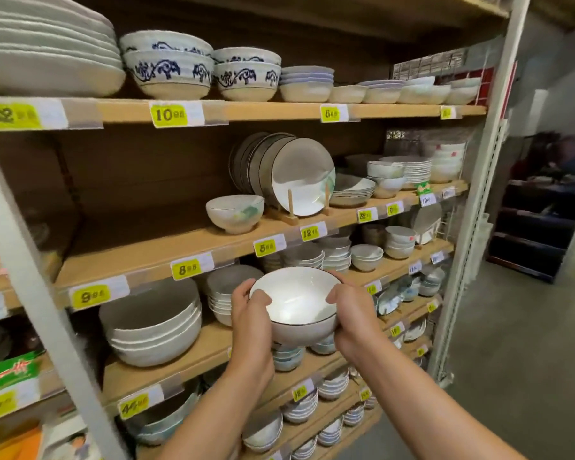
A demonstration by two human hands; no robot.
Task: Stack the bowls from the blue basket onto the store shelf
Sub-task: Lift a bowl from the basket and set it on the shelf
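Note:
I hold a white bowl (297,303) with a thin dark rim in both hands, in front of the shelving at chest height. My left hand (249,313) grips its left side with the thumb over the rim. My right hand (351,317) grips its right side the same way. The bowl is in the air, below the wooden store shelf (140,247). On that shelf a single matching white bowl (234,212) stands upright, left of a plate rack. The blue basket is out of view.
A wooden rack of upright plates (299,175) stands right of the lone bowl. Stacked large white bowls (153,322) fill the shelf below. Blue-patterned bowls (170,66) sit on the shelf above. A grey upright post (30,260) stands at left. An aisle floor (512,343) runs along the right.

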